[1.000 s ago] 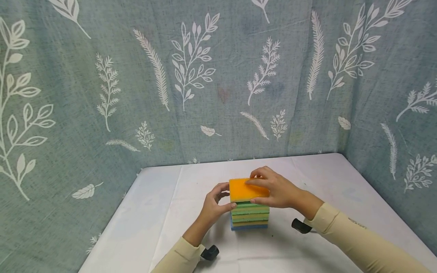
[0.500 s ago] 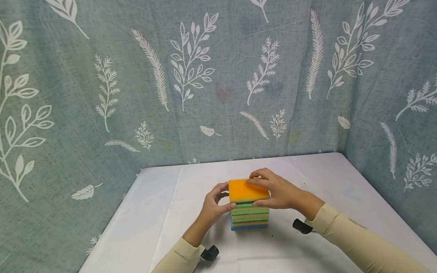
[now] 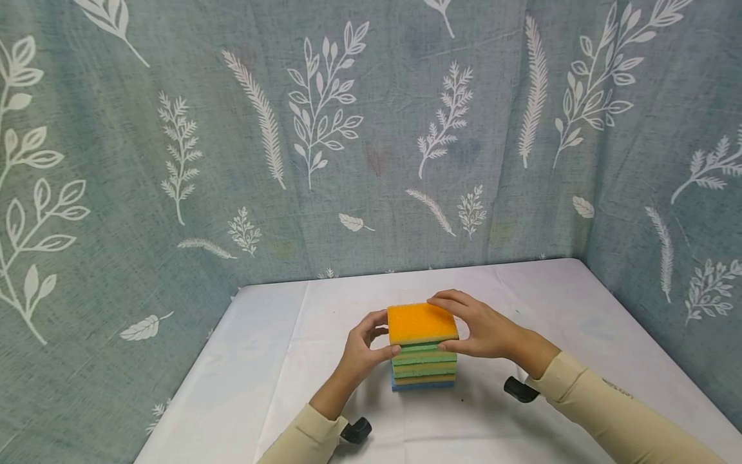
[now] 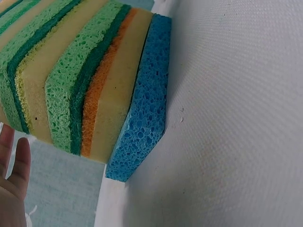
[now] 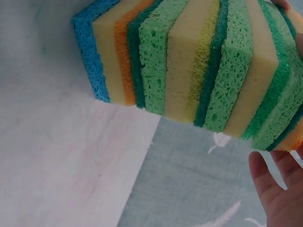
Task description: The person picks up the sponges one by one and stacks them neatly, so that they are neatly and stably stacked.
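A stack of several sponges (image 3: 426, 368) stands on the table, topped by an orange-faced sponge (image 3: 414, 325). At the bottom lies a blue sponge (image 4: 144, 101); green, cream and orange layers rise above it. My left hand (image 3: 361, 345) holds the upper left side, thumb at the front corner and fingers toward the back. With the thumb at the front edge and fingers at the back, my right hand (image 3: 489, 330) grips the top sponge's right end. In the right wrist view, fingertips (image 5: 259, 163) show close to the stack's upper layers.
A white cloth covers the table (image 3: 313, 386). Behind and beside it hangs a blue-green curtain (image 3: 388, 129) with white leaf prints. Black wrist devices (image 3: 356, 430) sit below both cuffs.
My right hand has slid a little rightward across the top sponge to its right end, uncovering more of the orange face. The left hand and the stack stay nearly still.
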The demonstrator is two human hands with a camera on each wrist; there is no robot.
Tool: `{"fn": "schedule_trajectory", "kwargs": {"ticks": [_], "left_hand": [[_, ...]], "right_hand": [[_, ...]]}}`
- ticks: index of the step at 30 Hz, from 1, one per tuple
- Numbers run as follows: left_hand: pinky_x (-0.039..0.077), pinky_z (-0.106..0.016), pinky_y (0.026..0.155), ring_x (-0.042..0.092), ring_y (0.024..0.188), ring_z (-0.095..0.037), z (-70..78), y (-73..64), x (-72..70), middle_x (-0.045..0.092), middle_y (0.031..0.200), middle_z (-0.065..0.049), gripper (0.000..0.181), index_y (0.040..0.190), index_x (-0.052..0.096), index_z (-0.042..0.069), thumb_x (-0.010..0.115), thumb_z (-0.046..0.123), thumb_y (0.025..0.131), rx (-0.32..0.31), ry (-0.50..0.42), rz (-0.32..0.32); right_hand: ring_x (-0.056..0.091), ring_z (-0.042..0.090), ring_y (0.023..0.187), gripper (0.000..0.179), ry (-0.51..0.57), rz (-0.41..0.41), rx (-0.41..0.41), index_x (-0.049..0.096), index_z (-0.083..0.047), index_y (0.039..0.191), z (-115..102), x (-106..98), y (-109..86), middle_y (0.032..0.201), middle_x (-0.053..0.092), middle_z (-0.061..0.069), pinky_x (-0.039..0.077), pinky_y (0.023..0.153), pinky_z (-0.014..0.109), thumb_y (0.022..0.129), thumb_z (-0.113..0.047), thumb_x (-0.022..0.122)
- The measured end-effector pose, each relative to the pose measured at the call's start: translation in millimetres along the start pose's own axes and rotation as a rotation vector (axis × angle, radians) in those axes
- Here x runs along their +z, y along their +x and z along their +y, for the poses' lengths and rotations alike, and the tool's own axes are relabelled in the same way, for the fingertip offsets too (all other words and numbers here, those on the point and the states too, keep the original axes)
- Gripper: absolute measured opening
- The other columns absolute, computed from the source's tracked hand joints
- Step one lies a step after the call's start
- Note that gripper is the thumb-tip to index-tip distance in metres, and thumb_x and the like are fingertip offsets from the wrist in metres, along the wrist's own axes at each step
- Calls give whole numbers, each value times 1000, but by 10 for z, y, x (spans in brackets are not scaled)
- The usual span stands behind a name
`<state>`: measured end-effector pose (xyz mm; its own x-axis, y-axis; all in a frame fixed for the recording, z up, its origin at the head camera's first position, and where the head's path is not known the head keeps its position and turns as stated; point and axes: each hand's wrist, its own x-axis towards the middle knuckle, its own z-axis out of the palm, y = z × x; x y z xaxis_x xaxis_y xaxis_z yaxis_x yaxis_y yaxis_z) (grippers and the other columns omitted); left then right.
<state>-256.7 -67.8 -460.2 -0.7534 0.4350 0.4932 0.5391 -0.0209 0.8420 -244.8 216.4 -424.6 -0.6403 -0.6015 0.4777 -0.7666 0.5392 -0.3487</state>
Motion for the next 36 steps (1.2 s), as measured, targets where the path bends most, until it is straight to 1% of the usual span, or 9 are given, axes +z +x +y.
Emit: {"fn": "schedule_trajectory", "kwargs": {"ticks": [6,11,15,25,30,36], "left_hand": [[40,-61,98,54,117,-27,-8,5,-4,55,130,-13,58,134,53,0,77,7,81,11,21,-1],[39,-62,97,53,117,-28,-6,10,0,55,129,-13,58,133,54,1,77,7,81,17,18,0],[38,-63,98,53,117,-28,-7,11,0,55,129,-13,58,133,54,1,78,7,81,16,13,0],[39,-63,97,54,117,-24,-28,6,-1,56,129,-11,58,134,55,2,78,9,81,31,13,-6],[37,-64,97,53,117,-25,-31,6,-2,56,129,-10,58,133,56,2,78,9,81,25,2,-4],[38,-64,97,54,117,-27,-10,9,-16,55,128,-13,59,134,54,0,79,7,80,42,4,-10]], "right_hand": [[50,18,122,69,2,19,-15,50,-16,141,17,0,0,141,45,-2,46,99,45,83,-46,75],[51,18,121,68,12,21,-18,50,-16,140,30,-7,-13,140,47,-2,47,97,45,84,-45,75],[51,20,122,69,20,11,-6,50,-16,140,26,-9,-18,140,47,-1,47,97,47,84,-46,74],[49,20,124,70,57,-23,24,48,-16,143,-3,-19,-10,142,45,-2,44,100,48,85,-48,72],[49,20,124,71,60,-17,27,48,-14,142,5,-12,-17,141,46,-2,45,99,48,85,-48,72],[48,17,125,75,69,-11,43,44,-17,145,9,-24,-45,144,43,-4,47,97,43,83,-46,75]]}}
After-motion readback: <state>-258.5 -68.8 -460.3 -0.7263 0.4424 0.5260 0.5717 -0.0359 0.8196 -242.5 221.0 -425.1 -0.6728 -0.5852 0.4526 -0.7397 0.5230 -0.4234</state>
